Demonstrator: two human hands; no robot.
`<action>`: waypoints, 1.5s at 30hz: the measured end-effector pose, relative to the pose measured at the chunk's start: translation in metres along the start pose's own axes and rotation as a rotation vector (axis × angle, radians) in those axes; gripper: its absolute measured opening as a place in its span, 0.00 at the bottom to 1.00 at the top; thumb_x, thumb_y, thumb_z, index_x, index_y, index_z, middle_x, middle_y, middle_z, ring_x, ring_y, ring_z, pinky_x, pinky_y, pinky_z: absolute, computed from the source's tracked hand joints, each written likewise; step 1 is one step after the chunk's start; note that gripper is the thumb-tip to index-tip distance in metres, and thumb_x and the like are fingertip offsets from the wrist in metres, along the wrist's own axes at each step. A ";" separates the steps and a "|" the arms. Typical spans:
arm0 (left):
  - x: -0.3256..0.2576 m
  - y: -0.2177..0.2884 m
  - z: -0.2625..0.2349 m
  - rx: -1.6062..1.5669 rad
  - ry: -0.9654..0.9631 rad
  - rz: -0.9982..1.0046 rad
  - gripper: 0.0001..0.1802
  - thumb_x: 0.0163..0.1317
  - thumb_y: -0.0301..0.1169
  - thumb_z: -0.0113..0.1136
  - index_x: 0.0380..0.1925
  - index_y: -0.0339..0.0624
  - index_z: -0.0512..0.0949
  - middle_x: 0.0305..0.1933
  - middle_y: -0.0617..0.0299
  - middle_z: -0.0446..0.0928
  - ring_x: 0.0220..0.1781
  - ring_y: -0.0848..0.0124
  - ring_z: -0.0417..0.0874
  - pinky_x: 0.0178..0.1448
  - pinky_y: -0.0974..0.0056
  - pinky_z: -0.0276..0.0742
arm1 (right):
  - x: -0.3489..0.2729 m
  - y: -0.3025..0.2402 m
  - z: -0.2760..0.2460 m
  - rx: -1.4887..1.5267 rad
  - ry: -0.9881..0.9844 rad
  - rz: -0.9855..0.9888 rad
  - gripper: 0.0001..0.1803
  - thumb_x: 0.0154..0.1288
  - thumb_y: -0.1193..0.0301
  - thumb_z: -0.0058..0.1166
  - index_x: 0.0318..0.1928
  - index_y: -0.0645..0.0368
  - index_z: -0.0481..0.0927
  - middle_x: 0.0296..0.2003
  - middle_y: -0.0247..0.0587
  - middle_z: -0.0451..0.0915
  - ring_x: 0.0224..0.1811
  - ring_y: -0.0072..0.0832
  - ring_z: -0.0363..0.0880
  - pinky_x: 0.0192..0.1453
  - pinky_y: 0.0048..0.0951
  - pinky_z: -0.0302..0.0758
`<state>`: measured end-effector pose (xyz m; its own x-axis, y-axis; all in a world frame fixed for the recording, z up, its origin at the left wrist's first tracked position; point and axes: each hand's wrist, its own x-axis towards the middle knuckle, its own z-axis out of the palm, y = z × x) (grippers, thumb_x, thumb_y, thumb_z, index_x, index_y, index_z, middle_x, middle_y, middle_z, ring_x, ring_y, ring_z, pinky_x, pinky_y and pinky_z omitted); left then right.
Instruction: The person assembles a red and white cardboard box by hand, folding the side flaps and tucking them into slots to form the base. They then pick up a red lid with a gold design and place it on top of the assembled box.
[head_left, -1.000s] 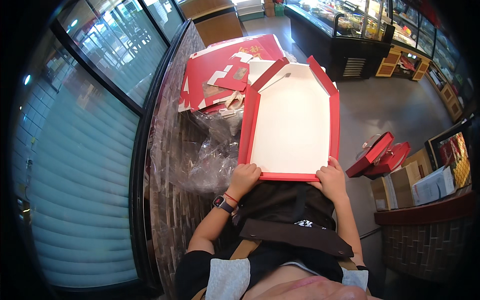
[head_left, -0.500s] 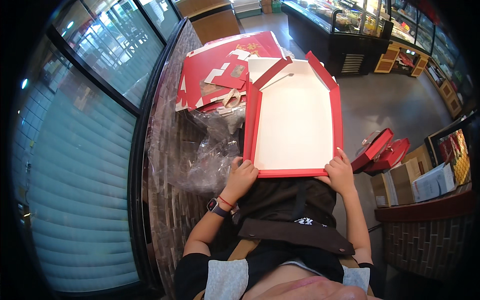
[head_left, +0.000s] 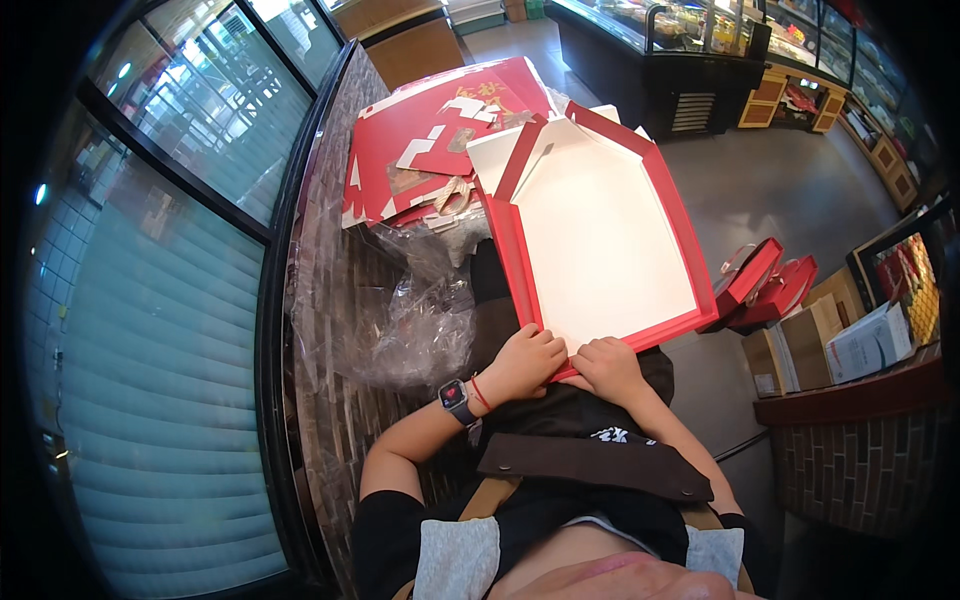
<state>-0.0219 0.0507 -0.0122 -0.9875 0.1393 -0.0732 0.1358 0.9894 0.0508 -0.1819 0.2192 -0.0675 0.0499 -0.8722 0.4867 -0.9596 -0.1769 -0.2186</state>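
Note:
A red cardboard box [head_left: 610,245] with a white inside lies tilted over my lap, its near walls folded up and its far flaps sticking out loose. At its near left corner, my left hand [head_left: 530,362] is closed over the red wall. Right beside it, my right hand [head_left: 608,368] grips the near wall close to the same corner, fingers over the rim. Both hands' thumbs are mostly hidden. A dark watch [head_left: 455,397] and a red cord are on my left wrist.
Flat red and white box sheets [head_left: 430,140] are stacked on the bench at far left, with crumpled clear plastic [head_left: 415,320] nearer. Red boxes [head_left: 765,280] with handles stand on the right, beside cardboard cartons [head_left: 800,345]. A glass display counter [head_left: 660,75] is beyond.
The box has turned, its near left corner now pointing toward me. My right hand has moved left from the near right corner to beside my left hand, which has shifted slightly right.

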 end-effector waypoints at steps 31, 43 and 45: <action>0.003 -0.020 0.022 0.069 0.194 0.207 0.24 0.55 0.48 0.68 0.46 0.45 0.81 0.44 0.65 0.78 0.50 0.65 0.80 0.54 0.62 0.73 | -0.005 0.004 0.006 -0.016 0.065 -0.037 0.20 0.61 0.50 0.68 0.30 0.51 0.77 0.29 0.34 0.77 0.36 0.34 0.79 0.44 0.37 0.76; 0.001 -0.017 0.042 0.108 0.221 0.134 0.12 0.63 0.37 0.59 0.42 0.44 0.82 0.38 0.66 0.78 0.45 0.67 0.79 0.52 0.62 0.71 | -0.004 0.002 0.003 -0.006 0.074 -0.041 0.19 0.61 0.50 0.68 0.31 0.50 0.78 0.30 0.32 0.76 0.36 0.33 0.79 0.44 0.36 0.75; -0.001 -0.015 0.042 0.110 0.226 0.128 0.12 0.62 0.37 0.59 0.42 0.45 0.83 0.39 0.66 0.78 0.45 0.68 0.79 0.53 0.62 0.71 | -0.004 0.002 0.003 0.005 0.074 -0.051 0.19 0.61 0.50 0.68 0.31 0.50 0.78 0.30 0.32 0.76 0.36 0.33 0.79 0.44 0.35 0.75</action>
<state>-0.0192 0.0372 -0.0546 -0.9528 0.2633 0.1513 0.2564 0.9645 -0.0640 -0.1836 0.2214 -0.0725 0.0775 -0.8260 0.5583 -0.9550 -0.2224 -0.1964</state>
